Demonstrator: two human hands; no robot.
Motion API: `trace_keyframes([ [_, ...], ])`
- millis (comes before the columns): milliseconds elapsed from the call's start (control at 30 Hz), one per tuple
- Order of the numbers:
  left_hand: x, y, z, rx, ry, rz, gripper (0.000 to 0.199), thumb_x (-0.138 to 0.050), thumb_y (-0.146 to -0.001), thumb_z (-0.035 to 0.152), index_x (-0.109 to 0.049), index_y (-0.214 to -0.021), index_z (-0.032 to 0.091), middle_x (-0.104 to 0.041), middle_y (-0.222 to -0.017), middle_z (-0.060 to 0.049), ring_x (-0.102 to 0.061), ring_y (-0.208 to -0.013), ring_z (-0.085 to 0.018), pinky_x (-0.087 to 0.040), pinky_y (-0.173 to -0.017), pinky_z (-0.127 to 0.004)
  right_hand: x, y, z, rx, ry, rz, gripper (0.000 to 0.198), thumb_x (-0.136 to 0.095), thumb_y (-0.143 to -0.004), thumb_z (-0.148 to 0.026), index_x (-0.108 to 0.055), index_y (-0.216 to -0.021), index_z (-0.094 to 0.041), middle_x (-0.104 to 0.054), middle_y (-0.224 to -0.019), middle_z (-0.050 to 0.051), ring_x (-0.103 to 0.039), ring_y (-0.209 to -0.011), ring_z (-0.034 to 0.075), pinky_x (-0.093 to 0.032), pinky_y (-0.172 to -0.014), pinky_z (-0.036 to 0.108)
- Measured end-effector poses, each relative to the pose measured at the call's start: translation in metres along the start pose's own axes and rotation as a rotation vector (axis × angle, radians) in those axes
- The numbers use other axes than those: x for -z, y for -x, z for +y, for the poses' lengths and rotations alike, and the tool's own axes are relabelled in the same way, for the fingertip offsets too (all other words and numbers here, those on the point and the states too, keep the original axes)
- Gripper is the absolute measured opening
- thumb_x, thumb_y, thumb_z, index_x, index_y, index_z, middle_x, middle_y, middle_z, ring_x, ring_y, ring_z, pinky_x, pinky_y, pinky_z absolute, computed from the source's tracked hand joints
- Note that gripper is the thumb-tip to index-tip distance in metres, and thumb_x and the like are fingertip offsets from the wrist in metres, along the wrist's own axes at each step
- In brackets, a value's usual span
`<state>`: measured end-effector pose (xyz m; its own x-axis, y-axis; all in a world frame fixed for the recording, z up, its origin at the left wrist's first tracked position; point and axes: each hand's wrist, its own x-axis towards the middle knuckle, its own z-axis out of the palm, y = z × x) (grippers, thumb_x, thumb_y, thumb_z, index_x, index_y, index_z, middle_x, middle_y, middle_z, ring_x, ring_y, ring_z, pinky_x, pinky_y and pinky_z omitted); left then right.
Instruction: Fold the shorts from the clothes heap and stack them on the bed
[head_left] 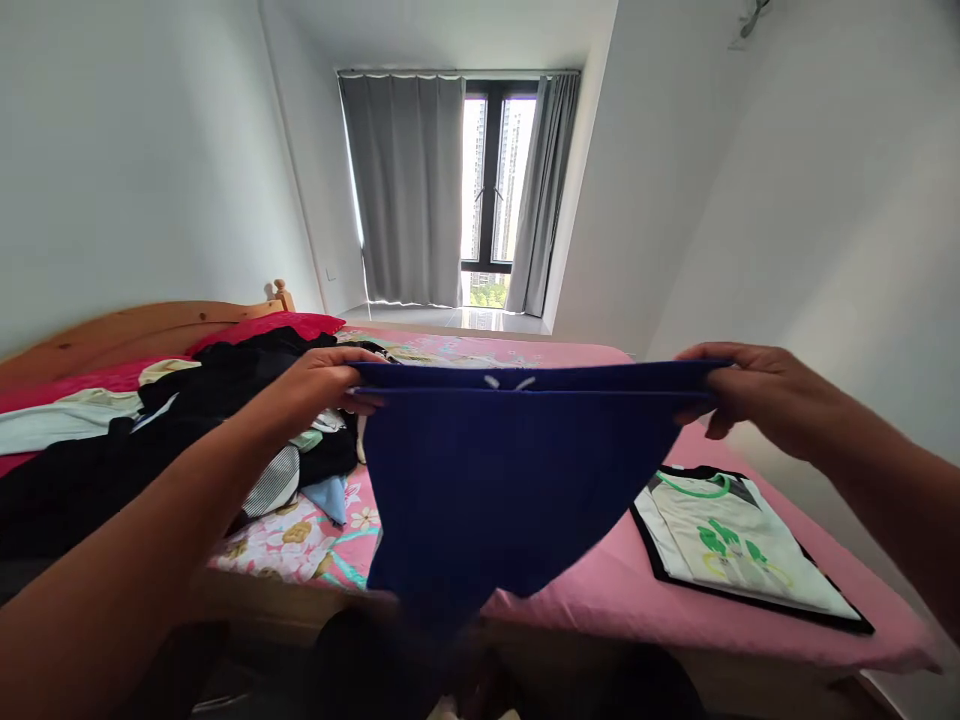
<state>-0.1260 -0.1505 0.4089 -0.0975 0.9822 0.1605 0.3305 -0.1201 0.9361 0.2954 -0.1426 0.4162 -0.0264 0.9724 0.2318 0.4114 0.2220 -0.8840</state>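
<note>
Blue drawstring shorts hang stretched out in front of me, held up by the waistband over the edge of the bed. My left hand is closed on one end of the waistband, fingers wrapped round it. At the opposite end, my right hand grips the band between thumb and fingers. Two white drawstring ends show at the middle of the waist. The lower part of the shorts is smeared by motion.
A folded white T-shirt with a green print lies atop dark cloth on the pink bed sheet. Heaped dark clothes cover the left side, near the wooden headboard. Grey curtains hang at the window.
</note>
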Motion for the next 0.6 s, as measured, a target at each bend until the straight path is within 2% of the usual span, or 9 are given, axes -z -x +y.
trace_keyframes([
  [67, 0.007, -0.006, 0.002, 0.022, 0.036, 0.039, 0.039, -0.045, -0.077, 0.012, -0.059, -0.112, 0.001, -0.068, -0.079, -0.005, -0.068, -0.074, -0.019, -0.053, -0.076, -0.041, 0.009, -0.003, 0.0, -0.005, -0.039, 0.054, 0.029, -0.044, -0.067, -0.011, -0.064, -0.087, -0.015, -0.066, -0.06, 0.01, -0.065, -0.049, 0.021, -0.047, -0.035, 0.024],
  [133, 0.013, -0.006, 0.007, -0.003, 0.084, 0.022, 0.038, -0.044, -0.077, 0.01, -0.06, -0.111, 0.001, -0.068, -0.081, -0.005, -0.068, -0.08, -0.02, -0.051, -0.079, -0.043, 0.017, -0.003, -0.002, -0.001, -0.047, 0.027, 0.029, -0.045, -0.07, -0.012, -0.065, -0.091, -0.015, -0.067, -0.064, 0.011, -0.066, -0.053, 0.022, -0.052, -0.042, 0.028],
  [200, 0.013, -0.005, 0.009, -0.03, 0.089, -0.023, 0.035, -0.051, -0.071, 0.014, -0.065, -0.102, 0.005, -0.069, -0.08, -0.005, -0.069, -0.078, -0.023, -0.053, -0.077, -0.043, 0.02, -0.004, -0.003, 0.012, -0.048, -0.013, 0.027, -0.047, -0.072, -0.015, -0.065, -0.092, -0.015, -0.068, -0.066, 0.011, -0.068, -0.058, 0.023, -0.056, -0.051, 0.034],
  [300, 0.001, -0.011, -0.005, 0.03, -0.006, -0.104, 0.034, -0.06, -0.062, 0.023, -0.068, -0.091, 0.009, -0.07, -0.078, -0.008, -0.069, -0.07, -0.026, -0.055, -0.072, -0.044, 0.008, -0.015, 0.011, -0.044, -0.056, -0.061, 0.024, -0.049, -0.074, -0.018, -0.064, -0.092, -0.013, -0.068, -0.069, 0.012, -0.069, -0.062, 0.025, -0.057, -0.056, 0.038],
  [400, -0.019, -0.036, -0.034, 0.066, -0.203, -0.14, 0.026, -0.057, -0.062, 0.028, -0.07, -0.078, 0.013, -0.069, -0.072, -0.009, -0.069, -0.066, -0.026, -0.055, -0.067, -0.04, -0.017, -0.043, 0.041, -0.174, -0.046, -0.084, 0.021, -0.051, -0.071, -0.015, -0.065, -0.087, -0.012, -0.068, -0.069, 0.01, -0.068, -0.06, 0.023, -0.055, -0.052, 0.035],
  [500, -0.033, -0.075, -0.049, -0.014, -0.406, -0.045, 0.015, -0.054, -0.063, 0.024, -0.066, -0.059, 0.015, -0.064, -0.058, -0.007, -0.066, -0.067, -0.026, -0.053, -0.068, -0.036, -0.038, -0.082, 0.064, -0.109, -0.019, 0.018, 0.014, -0.055, -0.066, -0.013, -0.065, -0.074, -0.013, -0.063, -0.057, 0.003, -0.063, -0.054, 0.018, -0.053, -0.052, 0.029],
  [533, -0.035, -0.087, -0.046, -0.052, -0.44, 0.012, 0.015, -0.054, -0.063, 0.023, -0.066, -0.059, 0.015, -0.064, -0.059, -0.007, -0.065, -0.073, -0.027, -0.052, -0.073, -0.036, -0.04, -0.095, 0.067, -0.059, -0.015, 0.069, 0.012, -0.055, -0.065, -0.014, -0.065, -0.073, -0.014, -0.061, -0.055, 0.001, -0.062, -0.054, 0.017, -0.052, -0.054, 0.027],
  [600, -0.034, -0.106, -0.031, -0.172, -0.481, 0.17, 0.021, -0.052, -0.068, 0.022, -0.07, -0.074, 0.014, -0.068, -0.071, -0.007, -0.063, -0.086, -0.027, -0.047, -0.085, -0.036, -0.038, -0.119, 0.065, 0.018, -0.02, 0.173, 0.016, -0.054, -0.068, -0.016, -0.066, -0.078, -0.015, -0.06, -0.057, -0.001, -0.06, -0.059, 0.014, -0.05, -0.058, 0.025],
])
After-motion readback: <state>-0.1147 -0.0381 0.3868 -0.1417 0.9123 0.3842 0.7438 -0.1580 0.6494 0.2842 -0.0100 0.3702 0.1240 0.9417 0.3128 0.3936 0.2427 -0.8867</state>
